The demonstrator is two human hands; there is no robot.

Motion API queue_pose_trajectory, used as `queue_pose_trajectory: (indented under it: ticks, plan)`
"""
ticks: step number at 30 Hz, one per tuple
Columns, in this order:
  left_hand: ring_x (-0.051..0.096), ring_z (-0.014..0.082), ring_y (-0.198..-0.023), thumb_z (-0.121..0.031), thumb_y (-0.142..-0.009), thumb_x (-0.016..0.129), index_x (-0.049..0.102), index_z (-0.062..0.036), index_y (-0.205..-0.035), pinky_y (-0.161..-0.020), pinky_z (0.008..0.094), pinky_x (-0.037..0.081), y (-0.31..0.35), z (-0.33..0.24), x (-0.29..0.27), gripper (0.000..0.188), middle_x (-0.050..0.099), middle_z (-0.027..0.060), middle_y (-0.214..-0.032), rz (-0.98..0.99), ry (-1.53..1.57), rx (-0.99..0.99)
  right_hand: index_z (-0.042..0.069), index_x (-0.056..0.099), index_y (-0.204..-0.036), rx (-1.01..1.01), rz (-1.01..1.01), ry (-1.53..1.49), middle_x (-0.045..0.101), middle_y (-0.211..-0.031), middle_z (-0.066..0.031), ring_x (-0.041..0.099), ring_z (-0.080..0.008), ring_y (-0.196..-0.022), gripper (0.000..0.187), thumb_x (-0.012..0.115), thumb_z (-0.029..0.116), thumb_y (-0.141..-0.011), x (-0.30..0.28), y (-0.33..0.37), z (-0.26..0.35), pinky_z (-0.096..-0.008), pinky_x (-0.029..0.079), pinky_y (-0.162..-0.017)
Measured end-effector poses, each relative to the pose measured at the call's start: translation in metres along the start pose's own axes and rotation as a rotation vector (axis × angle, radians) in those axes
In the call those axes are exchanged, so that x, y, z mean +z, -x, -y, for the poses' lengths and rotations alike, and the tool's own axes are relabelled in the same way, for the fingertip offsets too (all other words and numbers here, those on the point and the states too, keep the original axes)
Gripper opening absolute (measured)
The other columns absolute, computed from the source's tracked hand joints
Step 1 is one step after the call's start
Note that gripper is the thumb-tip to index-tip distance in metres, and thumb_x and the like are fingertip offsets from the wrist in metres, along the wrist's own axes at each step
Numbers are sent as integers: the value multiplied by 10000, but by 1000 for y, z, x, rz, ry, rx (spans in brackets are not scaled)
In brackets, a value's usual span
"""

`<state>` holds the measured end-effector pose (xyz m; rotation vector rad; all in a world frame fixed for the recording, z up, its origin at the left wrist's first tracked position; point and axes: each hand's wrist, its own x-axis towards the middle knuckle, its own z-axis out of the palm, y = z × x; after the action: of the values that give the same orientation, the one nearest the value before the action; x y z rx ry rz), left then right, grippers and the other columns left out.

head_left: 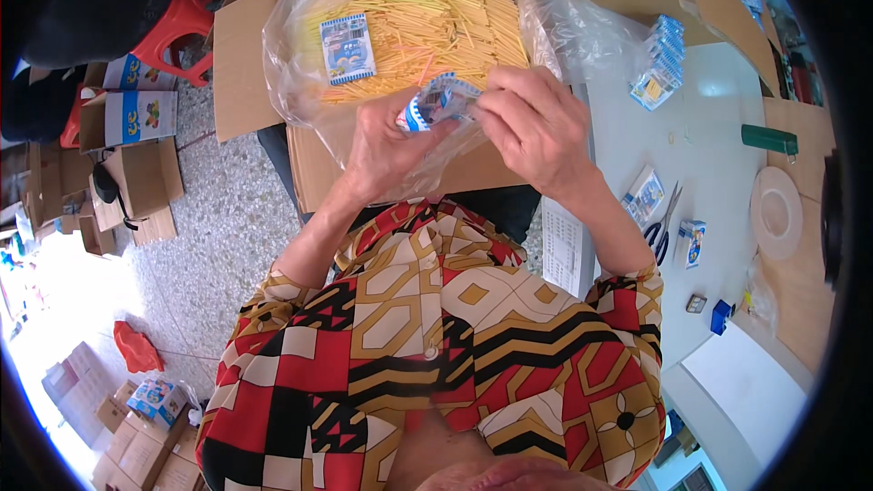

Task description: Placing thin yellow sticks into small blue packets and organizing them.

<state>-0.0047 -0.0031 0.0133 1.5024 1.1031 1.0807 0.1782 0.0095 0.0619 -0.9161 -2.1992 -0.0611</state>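
Presumably to keep it open, my left hand [386, 150] and right hand [538, 125] gripped the pouch [440, 104] over the box [491, 171].

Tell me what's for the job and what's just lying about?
Likely for the job: blue-and-white packet between left hand and right hand, thin yellow sticks, clear plastic liner, cardboard box.

Seemingly just lying about: scissors, red stool.

Yellow sticks [455, 23], blue-and-white packet [420, 112], red stool [169, 23], geometric shirt [436, 327] — red, black, gold and cream
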Motion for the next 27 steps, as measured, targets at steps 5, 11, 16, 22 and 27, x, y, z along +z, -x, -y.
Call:
queue_pose_trajectory:
  ticks: [5, 11, 16, 22, 27]
  plan:
    - [431, 31, -593, -71, -721, 722, 624, 2, -804, -516, 233, 406, 0, 6, 1, 148, 564, -7, -617, -56, 27, -32, 39, 624, -746, -162, 3, -56, 589, -863, -56, 563, -184, -634, 200, 726, 10, -576, -4, 5, 1, -264, 459, -515]
    - [403, 26, -579, -97, -716, 743, 602, -11, -738, -499, 228, 388, 1, 10, 4, 167, 524, -28, -590, -19, 123, -101, 26, 649, -835, -285, 97, -91, 610, -869, -58, 581, -167, -633, 245, 704, 17, -596, -14, 9, 1, -245, 473, -517]
    - [415, 33, -579, -108, -715, 747, 602, -12, -736, -501, 236, 391, 5, 20, 7, 175, 535, -25, -604, 43, 147, -85, 29, 612, -863, -143, 210, -134, 633, -869, -78, 620, -197, -645, 238, 673, -5, -636, -13, 6, 0, -276, 494, -537]
    - [448, 58, -572, -111, -705, 748, 606, -1, -754, -519, 256, 413, 2, 9, 10, 186, 560, 32, -625, 97, 73, -74, 37, 586, -863, 57, 233, -64, 627, -843, -70, 622, -222, -649, 213, 670, -5, -672, -13, 11, -2, -301, 495, -542]
    - [464, 92, -547, -99, -707, 728, 604, 7, -745, -514, 275, 417, 5, 12, 6, 168, 551, 59, -610, 37, -2, -3, 50, 572, -852, 100, 298, -199, 610, -828, -65, 611, -222, -632, 191, 684, 30, -699, -19, 9, 13, -306, 486, -531]
